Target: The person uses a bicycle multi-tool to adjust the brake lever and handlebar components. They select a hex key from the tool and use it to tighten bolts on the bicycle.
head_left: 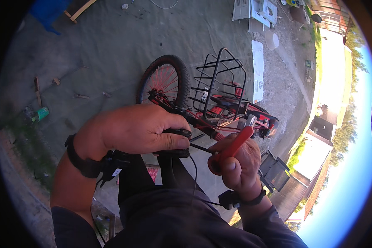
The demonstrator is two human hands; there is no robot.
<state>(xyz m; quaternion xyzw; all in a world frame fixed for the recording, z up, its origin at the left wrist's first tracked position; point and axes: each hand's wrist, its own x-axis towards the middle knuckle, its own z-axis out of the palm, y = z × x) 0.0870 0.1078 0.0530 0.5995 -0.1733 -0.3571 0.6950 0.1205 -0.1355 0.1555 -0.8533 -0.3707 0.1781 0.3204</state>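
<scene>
Close in front of my body, my left hand (153, 134) is closed around a black two-part object (178, 153) that looks like a folding tool. A thin dark rod (201, 147) runs from it toward my right hand. My right hand (244, 159) is wrapped around a red-handled tool (235, 144) with a metal head pointing away from me. Its exact kind is unclear. The rod's far end meets the right fingers, which partly hide it. Just beyond both hands is a red and black bicycle (213, 120) with a wire basket (219, 82) and a thick-tyred wheel (165, 80).
On the ground to the left lie a brush (37, 91), a green container (42, 113) and small tools (82, 96). White panels (257, 70) and a white appliance (241, 10) are on the right. A dark folding chair (275, 170) stands near my right arm. Buildings are farther right.
</scene>
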